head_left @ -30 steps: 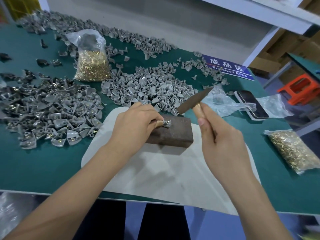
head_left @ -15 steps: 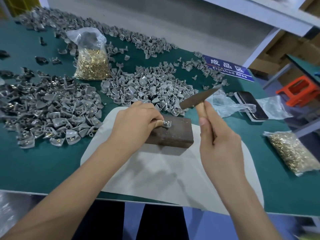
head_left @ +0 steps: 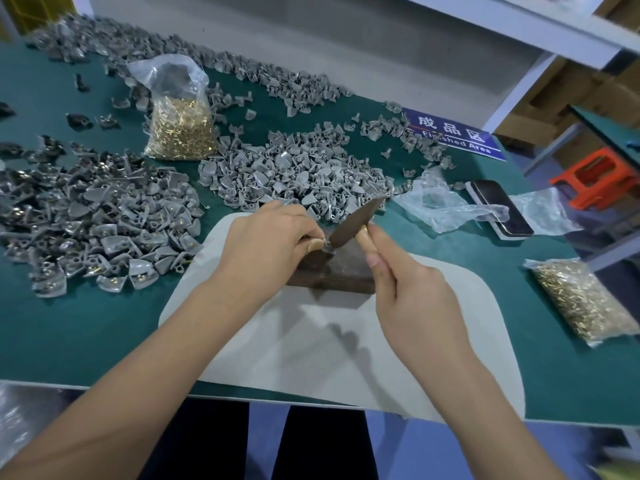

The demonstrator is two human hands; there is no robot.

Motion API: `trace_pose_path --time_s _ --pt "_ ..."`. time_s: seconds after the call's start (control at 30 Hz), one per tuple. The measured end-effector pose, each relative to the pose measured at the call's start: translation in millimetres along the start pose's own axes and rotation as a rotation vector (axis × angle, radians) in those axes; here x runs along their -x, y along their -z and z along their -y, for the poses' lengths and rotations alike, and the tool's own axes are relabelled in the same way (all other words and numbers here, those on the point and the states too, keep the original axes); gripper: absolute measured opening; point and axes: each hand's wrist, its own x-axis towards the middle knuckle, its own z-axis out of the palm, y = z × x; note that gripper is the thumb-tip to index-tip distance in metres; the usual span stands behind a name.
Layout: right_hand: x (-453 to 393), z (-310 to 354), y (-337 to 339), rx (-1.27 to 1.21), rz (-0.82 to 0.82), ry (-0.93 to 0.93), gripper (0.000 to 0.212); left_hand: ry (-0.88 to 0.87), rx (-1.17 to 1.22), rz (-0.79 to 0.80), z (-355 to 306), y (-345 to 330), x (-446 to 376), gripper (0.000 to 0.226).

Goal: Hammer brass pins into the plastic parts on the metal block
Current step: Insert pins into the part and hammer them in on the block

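I am watching the plastic part sitting on the top of the metal block, near its left end, with my left hand pinching it in place, thumb tip right beside the strike point. My right hand is gripping the hammer by its wooden handle, and the head is coming down onto the part.

The pin itself is too small for me to make out. My worry is that thumb: it is lying so close that a slightly off blow could be catching it, or glancing off and bending the pin or kicking the part off the block.

Compared with half a second ago, the hammer head is sitting lower, at the part instead of raised above the grey parts pile. The left hand is keeping its hold.
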Motion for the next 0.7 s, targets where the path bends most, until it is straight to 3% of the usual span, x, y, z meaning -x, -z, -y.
trace_pose_path --time_s 0.2,0.37,0.6,0.7 --pt "-1 -4 12 -0.127 -0.275 0.001 0.04 -0.001 0.018 0.003 0 -1 0 0.016" --pt "3 0 6 -0.022 -0.007 -0.004 0.041 -0.014 -0.001 -0.017 -1 0 -1 0.014" --pt "1 -2 13 -0.133 -0.292 -0.022 0.043 -0.014 0.008 0.0 0 -1 -1 0.015" --pt "3 3 7 -0.06 -0.181 0.005 0.042 -0.024 0.007 0.004 0 0 -1 0.016"
